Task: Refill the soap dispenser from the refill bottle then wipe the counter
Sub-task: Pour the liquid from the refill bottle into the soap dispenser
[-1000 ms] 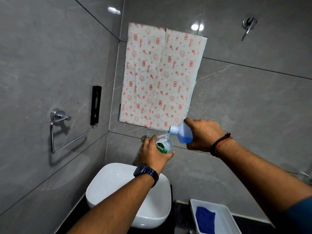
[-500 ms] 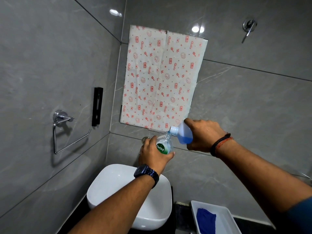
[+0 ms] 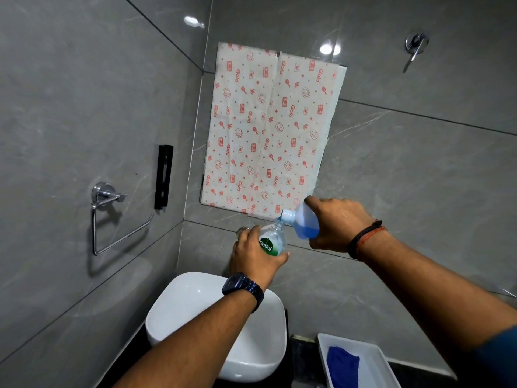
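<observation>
My left hand (image 3: 256, 260) grips a clear soap dispenser (image 3: 272, 242) with a green Dettol label, held up above the white basin (image 3: 184, 306). Its pump top is off and the neck is open. My right hand (image 3: 340, 225) holds the translucent refill bottle (image 3: 303, 224), tipped sideways with its blue spout at the dispenser's neck. Blue liquid sits in the lower side of the refill bottle. A blue cloth (image 3: 342, 368) lies in a white tray (image 3: 375, 357) on the dark counter (image 3: 296, 357) at the lower right.
A patterned paper sheet (image 3: 268, 130) covers the wall ahead. A chrome towel ring (image 3: 112, 217) and a black bracket (image 3: 163, 176) hang on the left wall. A chrome tap part (image 3: 242, 231) shows behind my left hand. A chrome fitting (image 3: 415, 46) sits at the upper right.
Both hands hold the same pouring pose. The view has tilted slightly, so the wall sheet sits a little lower in the picture.
</observation>
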Demonstrator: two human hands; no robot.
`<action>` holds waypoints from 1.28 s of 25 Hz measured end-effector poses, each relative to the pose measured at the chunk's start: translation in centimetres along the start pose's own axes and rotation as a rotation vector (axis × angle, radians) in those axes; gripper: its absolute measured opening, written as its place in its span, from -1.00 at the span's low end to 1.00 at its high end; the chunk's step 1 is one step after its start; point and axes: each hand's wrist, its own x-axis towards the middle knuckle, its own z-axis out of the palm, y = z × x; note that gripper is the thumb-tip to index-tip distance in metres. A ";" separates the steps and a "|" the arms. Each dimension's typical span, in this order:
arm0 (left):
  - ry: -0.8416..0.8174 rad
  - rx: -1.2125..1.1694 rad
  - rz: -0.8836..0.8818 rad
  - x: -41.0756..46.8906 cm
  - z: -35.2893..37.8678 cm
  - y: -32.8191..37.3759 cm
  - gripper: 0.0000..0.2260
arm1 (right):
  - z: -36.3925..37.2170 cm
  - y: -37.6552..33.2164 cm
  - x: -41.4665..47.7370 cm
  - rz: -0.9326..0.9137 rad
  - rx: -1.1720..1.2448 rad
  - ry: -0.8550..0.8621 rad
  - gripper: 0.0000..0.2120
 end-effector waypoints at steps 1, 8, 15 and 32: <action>0.001 -0.001 0.000 0.0 0.0 0.0 -0.25 | 0.0 0.0 0.1 0.000 0.000 0.000 -0.36; 0.005 -0.010 0.001 0.3 0.0 -0.3 -0.24 | -0.2 -0.1 0.4 -0.004 -0.002 0.020 -0.38; 0.011 -0.015 0.000 0.5 0.0 -0.4 -0.23 | -0.3 -0.2 0.6 -0.005 -0.012 0.022 -0.37; 0.024 -0.034 -0.001 0.4 -0.6 -0.5 -0.24 | 0.4 -0.4 1.0 -0.019 -0.018 0.035 -0.34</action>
